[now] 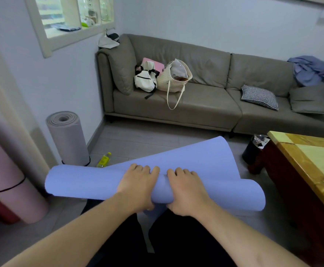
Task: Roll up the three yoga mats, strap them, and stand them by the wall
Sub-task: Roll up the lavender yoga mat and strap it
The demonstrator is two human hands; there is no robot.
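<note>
Periwinkle-blue foam yoga mat [92, 182], partly rolled, lies held above the lap, long axis left–right. Left hand [136, 186] and right hand [186, 191] grip its middle side by side, fingers curled over the top; loose flap extends far-right.

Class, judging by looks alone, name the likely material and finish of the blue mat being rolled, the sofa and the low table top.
Blue mat: probably soft matte foam, since it bends without creasing.
Sofa: smooth grey-brown leather or imitation, faint sheen.
Table top: glossy yellow-green panels in dark red-brown wood; polished stone or lacquer, unclear.
</note>
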